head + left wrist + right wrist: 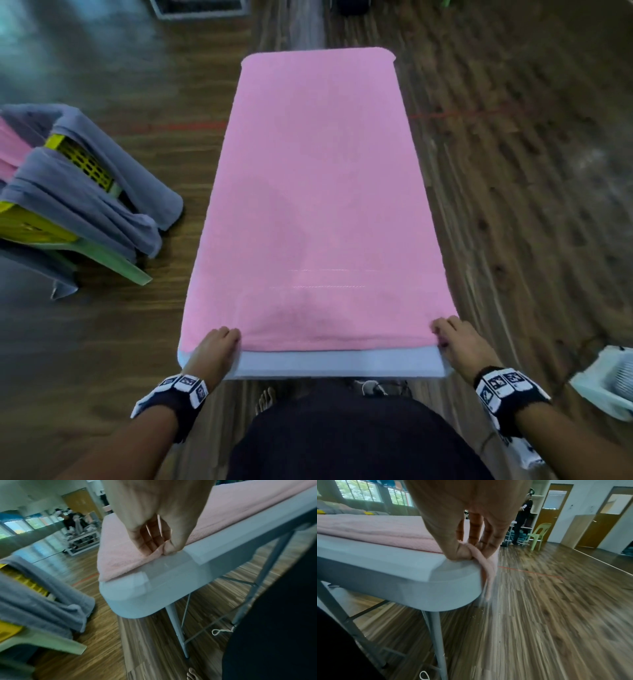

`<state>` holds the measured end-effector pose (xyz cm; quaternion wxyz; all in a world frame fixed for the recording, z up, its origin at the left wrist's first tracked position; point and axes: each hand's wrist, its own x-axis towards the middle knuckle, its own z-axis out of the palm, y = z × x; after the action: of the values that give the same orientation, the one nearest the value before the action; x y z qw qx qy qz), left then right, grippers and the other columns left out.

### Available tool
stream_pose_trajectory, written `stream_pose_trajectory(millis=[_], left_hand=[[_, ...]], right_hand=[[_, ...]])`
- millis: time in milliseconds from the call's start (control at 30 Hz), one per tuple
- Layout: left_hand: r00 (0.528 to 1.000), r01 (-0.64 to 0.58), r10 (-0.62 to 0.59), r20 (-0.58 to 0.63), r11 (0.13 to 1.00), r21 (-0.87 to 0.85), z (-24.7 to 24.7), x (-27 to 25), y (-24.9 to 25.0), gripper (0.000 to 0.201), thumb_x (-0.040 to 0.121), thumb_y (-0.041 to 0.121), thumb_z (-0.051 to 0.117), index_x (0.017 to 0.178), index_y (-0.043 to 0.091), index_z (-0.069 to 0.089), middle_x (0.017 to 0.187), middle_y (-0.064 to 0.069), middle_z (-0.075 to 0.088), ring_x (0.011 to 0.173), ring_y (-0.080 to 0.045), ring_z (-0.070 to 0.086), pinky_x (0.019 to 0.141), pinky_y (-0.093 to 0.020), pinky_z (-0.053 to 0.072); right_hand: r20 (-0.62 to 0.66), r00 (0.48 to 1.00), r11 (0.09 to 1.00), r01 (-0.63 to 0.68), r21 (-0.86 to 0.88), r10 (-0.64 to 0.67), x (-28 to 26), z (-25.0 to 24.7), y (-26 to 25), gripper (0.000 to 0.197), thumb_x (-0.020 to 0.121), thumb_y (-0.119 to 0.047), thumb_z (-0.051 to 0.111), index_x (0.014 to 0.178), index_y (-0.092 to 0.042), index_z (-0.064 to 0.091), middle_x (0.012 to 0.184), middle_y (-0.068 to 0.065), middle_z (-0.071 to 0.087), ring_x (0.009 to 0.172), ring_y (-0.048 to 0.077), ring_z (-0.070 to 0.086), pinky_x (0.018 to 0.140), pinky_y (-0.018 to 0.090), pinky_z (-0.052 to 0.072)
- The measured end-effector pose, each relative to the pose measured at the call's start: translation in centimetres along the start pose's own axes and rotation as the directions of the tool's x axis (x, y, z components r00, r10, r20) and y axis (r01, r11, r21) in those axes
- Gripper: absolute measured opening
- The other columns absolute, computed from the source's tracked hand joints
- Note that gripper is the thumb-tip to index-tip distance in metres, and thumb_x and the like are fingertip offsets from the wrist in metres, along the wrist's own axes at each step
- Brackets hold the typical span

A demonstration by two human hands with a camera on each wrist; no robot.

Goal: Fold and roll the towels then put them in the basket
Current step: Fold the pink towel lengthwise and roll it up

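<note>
I am seeing the pink towel (318,192) lying flat along the white folding table (339,365), covering nearly the whole top; only a bare strip of table is showing at the near end. The towel's long edges are running close to the table's sides.

The left hand (214,349) is sitting at the near left corner of the towel. In the left wrist view its thumb and fingers (147,543) are pinching a small raised fold of pink cloth right at the table edge. The right hand (455,339) is sitting at the near right corner. In the right wrist view its thumb and fingers (481,539) are clamping a bunched corner of the towel, and a loose tail of it is hanging down past the table's rounded corner.

To the left, on the wooden floor (513,171), I am noting a yellow basket (85,162) resting on a pale green plastic chair (113,260), with grey towels (85,205) draped over it and some pink cloth showing at the far left edge. A white basket (609,383) is showing partly at the lower right. The head view is slightly blurred.
</note>
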<state>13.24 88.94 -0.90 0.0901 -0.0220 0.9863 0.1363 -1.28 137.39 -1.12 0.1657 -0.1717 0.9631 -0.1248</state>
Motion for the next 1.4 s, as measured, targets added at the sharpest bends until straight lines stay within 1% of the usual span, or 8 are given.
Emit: stream_pose_trajectory(millis=[100,233,367,600,767,1067,1200,1400], left_hand=[[1.0,0.001,-0.002,0.021,0.999,0.051,0.5,-0.5,-0.7,0.052,0.046,-0.014,0.074,0.083,0.015,0.053,0.073,-0.002,0.053,0.06,-0.023,0.05,0.049,-0.03,0.042],[0.982,0.187,-0.187,-0.002,0.979,0.081,-0.1,-1.1,-2.4,0.037,0.054,-0.009,0.077,0.077,0.013,0.058,0.069,-0.004,0.055,0.06,-0.027,0.053,0.049,-0.034,0.045],[0.953,0.288,-0.292,-0.075,0.956,-0.06,-0.5,-2.1,-3.1,0.029,0.064,-0.009,0.071,0.087,0.008,0.067,0.075,-0.008,0.061,0.069,-0.033,0.058,0.06,-0.039,0.049],[0.951,0.268,-0.282,-0.124,0.956,-0.12,0.4,-3.1,-4.6,0.021,0.07,0.007,0.057,0.088,0.007,0.068,0.08,-0.007,0.063,0.07,-0.029,0.057,0.064,-0.039,0.048],[0.934,0.328,-0.343,-0.098,0.935,-0.136,-0.2,-3.4,-4.6,0.025,0.073,-0.004,0.068,0.094,0.009,0.065,0.085,-0.007,0.064,0.077,-0.027,0.057,0.067,-0.038,0.045],[0.96,0.274,-0.278,-0.044,0.959,-0.072,-1.7,-3.4,-5.7,0.035,0.059,-0.002,0.078,0.088,0.014,0.066,0.076,-0.003,0.064,0.066,-0.025,0.058,0.06,-0.036,0.049],[0.963,0.256,-0.257,-0.077,0.966,-0.029,-2.3,-4.0,-5.6,0.033,0.06,-0.002,0.078,0.088,0.012,0.068,0.077,-0.005,0.066,0.065,-0.027,0.061,0.059,-0.036,0.05],[0.96,0.216,-0.223,-0.168,0.975,-0.059,-4.0,-4.5,-5.0,0.023,0.067,-0.001,0.077,0.087,0.008,0.069,0.077,-0.009,0.067,0.066,-0.028,0.06,0.06,-0.034,0.046]], right_hand=[[-0.051,0.998,0.999,-0.045,-0.015,0.044,-0.3,0.8,0.5,0.033,0.07,0.002,0.065,0.099,-0.013,0.06,0.092,0.006,0.057,0.075,0.027,0.053,0.059,0.04,0.045],[-0.182,0.982,0.999,-0.05,-0.012,0.047,-0.5,1.8,-0.2,0.033,0.056,0.005,0.077,0.083,-0.009,0.066,0.078,0.009,0.062,0.064,0.031,0.057,0.054,0.038,0.046],[-0.344,0.924,0.983,-0.132,0.13,0.169,-1.4,2.5,-0.6,0.032,0.062,0.009,0.075,0.088,-0.009,0.073,0.088,0.008,0.07,0.075,0.033,0.062,0.068,0.041,0.052],[-0.342,0.93,0.988,-0.101,0.115,0.135,-2.3,3.0,0.0,0.026,0.061,0.009,0.073,0.077,-0.011,0.072,0.084,0.006,0.068,0.077,0.03,0.063,0.07,0.04,0.053],[-0.253,0.894,0.921,-0.315,0.229,0.369,-1.4,2.0,0.3,0.022,0.076,-0.002,0.067,0.094,-0.012,0.073,0.097,0.01,0.068,0.084,0.032,0.064,0.078,0.041,0.051],[-0.253,0.935,0.956,-0.191,0.224,0.247,-2.1,2.3,1.3,0.025,0.069,0.011,0.067,0.083,-0.009,0.073,0.088,0.008,0.068,0.079,0.029,0.063,0.075,0.04,0.052],[-0.384,0.905,0.968,-0.096,0.233,0.182,-3.0,2.1,0.7,0.029,0.063,0.019,0.068,0.077,-0.006,0.074,0.091,0.009,0.068,0.082,0.029,0.06,0.079,0.042,0.051],[-0.406,0.899,0.98,-0.099,0.175,0.163,-3.4,0.8,0.0,0.028,0.069,0.012,0.07,0.088,-0.009,0.074,0.091,0.008,0.07,0.083,0.03,0.064,0.078,0.04,0.049]])
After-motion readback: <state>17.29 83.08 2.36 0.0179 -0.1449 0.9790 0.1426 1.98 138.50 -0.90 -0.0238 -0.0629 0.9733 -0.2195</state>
